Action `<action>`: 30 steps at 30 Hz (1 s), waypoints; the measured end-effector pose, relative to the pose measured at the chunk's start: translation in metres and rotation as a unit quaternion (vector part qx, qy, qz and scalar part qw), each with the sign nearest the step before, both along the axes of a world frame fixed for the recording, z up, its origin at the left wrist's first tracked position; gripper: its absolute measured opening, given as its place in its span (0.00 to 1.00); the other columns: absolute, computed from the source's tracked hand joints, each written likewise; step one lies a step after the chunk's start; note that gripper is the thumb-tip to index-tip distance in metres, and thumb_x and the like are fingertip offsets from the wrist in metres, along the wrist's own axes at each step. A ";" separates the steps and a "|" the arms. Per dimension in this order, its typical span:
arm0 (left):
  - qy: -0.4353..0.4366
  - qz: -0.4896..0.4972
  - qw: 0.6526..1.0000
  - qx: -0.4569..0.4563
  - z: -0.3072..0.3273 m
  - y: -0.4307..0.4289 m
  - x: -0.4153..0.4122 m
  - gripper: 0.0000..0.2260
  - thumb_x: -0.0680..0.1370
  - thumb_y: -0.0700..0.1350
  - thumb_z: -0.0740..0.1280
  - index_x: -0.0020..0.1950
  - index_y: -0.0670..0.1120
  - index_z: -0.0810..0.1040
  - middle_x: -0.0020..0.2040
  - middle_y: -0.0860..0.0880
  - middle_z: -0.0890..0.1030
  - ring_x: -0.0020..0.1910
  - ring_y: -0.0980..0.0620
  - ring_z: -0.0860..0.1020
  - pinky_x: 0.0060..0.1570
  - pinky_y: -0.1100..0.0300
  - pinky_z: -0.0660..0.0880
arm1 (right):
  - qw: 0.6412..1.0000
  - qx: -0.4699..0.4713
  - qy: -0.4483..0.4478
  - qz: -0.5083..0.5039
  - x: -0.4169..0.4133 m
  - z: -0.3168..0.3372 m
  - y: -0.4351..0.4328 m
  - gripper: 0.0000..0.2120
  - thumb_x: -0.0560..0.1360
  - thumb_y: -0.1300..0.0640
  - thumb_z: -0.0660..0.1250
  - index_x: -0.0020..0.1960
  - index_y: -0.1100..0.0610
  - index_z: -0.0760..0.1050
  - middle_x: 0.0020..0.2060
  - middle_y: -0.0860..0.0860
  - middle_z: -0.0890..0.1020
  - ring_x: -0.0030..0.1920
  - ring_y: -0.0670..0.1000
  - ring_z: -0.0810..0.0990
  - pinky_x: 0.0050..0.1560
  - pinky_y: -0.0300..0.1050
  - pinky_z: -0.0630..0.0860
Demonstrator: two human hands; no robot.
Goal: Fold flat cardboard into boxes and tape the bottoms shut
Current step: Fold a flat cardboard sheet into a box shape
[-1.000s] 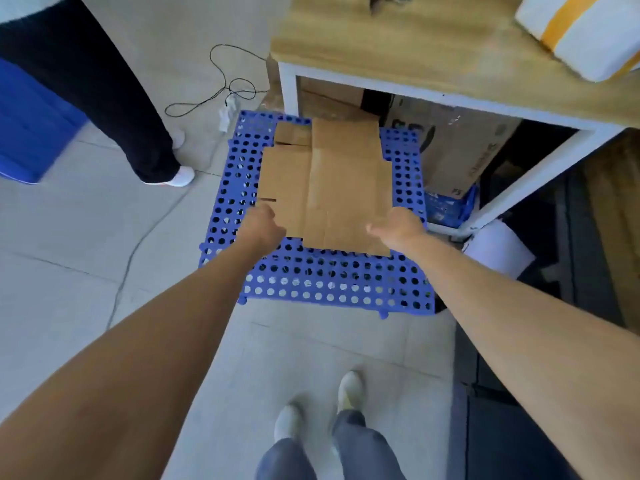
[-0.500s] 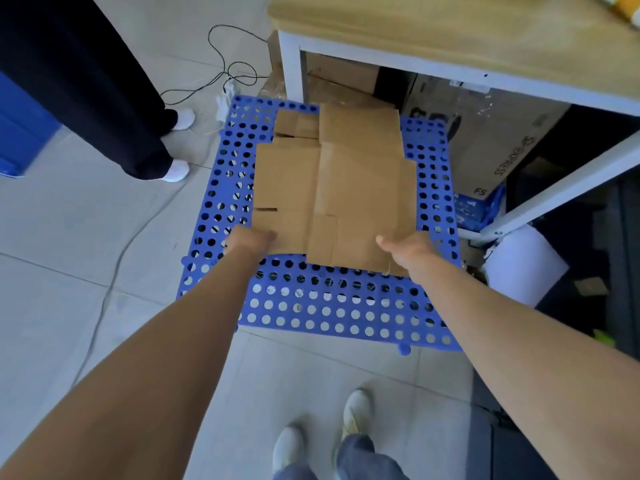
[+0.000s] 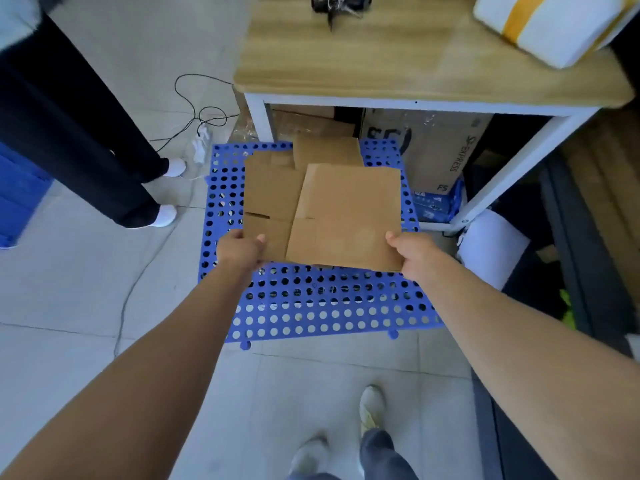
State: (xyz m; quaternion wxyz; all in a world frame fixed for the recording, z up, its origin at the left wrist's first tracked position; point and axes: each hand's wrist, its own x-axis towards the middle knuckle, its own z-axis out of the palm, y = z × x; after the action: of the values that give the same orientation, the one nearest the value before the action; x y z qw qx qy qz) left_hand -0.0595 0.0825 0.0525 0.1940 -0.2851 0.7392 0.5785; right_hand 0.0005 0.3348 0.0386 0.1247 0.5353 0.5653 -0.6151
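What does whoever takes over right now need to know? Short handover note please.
Left hand: grip shut on the near left corner of the flat cardboard.
Right hand: grip shut on the near right corner of the same sheet.
The sheet is tilted, its near edge raised above the blue perforated mat on the floor. More flat cardboard lies under it on the mat.
Wooden table stands just beyond the mat.
Done: one flat sheet gripped. No box formed yet, nothing taped.
Left: open the sheet into a box, fold the bottom flaps, tape them. No tape roll is clearly identifiable in view.
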 end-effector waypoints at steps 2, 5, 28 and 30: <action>0.016 -0.030 0.999 -0.003 0.024 0.004 0.008 0.13 0.79 0.37 0.65 0.63 0.39 0.72 0.60 0.42 0.77 0.51 0.44 0.79 0.42 0.57 0.76 | 0.999 0.019 0.021 -0.015 0.019 0.026 0.004 0.20 0.79 0.55 0.64 0.68 0.62 0.67 0.66 0.57 0.72 0.64 0.56 0.72 0.67 0.53 0.69; 0.024 -0.098 0.995 0.011 0.061 0.023 0.025 0.19 0.79 0.38 0.65 0.69 0.39 0.68 0.66 0.41 0.74 0.59 0.41 0.77 0.51 0.53 0.77 | 0.993 0.101 0.037 -0.049 0.063 0.069 0.015 0.15 0.80 0.55 0.62 0.62 0.63 0.71 0.61 0.59 0.76 0.58 0.57 0.76 0.61 0.48 0.73; -0.023 -0.715 0.681 0.159 0.213 0.307 0.525 0.10 0.80 0.39 0.64 0.61 0.42 0.73 0.62 0.42 0.77 0.56 0.44 0.77 0.32 0.58 0.78 | 0.672 0.314 -0.020 -0.670 0.706 0.271 0.006 0.14 0.78 0.57 0.62 0.63 0.57 0.74 0.51 0.51 0.76 0.49 0.53 0.73 0.44 0.45 0.74; -0.027 -0.740 0.655 0.150 0.213 0.317 0.577 0.11 0.79 0.39 0.65 0.61 0.40 0.73 0.61 0.43 0.77 0.53 0.46 0.78 0.32 0.57 0.78 | 0.631 0.305 -0.023 -0.713 0.753 0.270 -0.003 0.14 0.79 0.56 0.61 0.62 0.59 0.74 0.50 0.52 0.76 0.47 0.52 0.73 0.45 0.42 0.69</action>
State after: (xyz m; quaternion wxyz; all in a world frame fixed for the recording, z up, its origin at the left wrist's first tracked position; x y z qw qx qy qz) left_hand 0.5172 0.3997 0.2655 0.6183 0.3738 0.6030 0.3384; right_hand 0.7531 0.3318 0.3089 -0.5101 0.7929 0.1604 -0.2922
